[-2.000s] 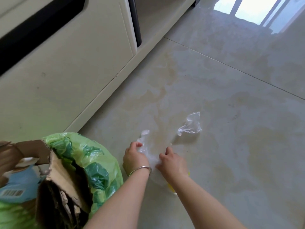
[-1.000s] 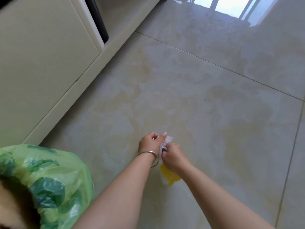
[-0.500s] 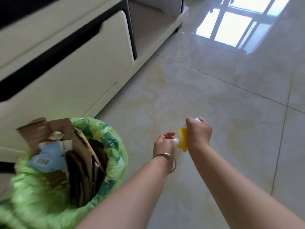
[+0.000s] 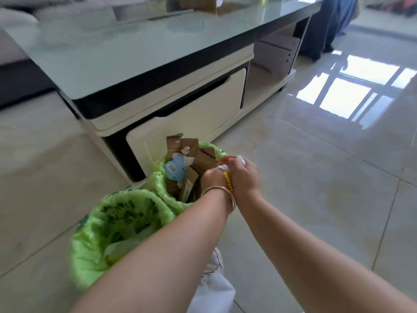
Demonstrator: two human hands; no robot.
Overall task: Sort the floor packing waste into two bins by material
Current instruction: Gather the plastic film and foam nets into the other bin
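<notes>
While both hands clutch crumpled plastic, 1 bin holds cardboard, the other plastic.

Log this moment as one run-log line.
stage: carrying plastic wrap | left hand and right hand: gripping crumpled plastic wrap | position: at the far bin's rim | far bin: cardboard | near bin: plastic

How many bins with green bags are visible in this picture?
2. The far bin stands beside the table drawer, full of cardboard. The near bin stands just before it, touching it. None seems hidden.
</notes>
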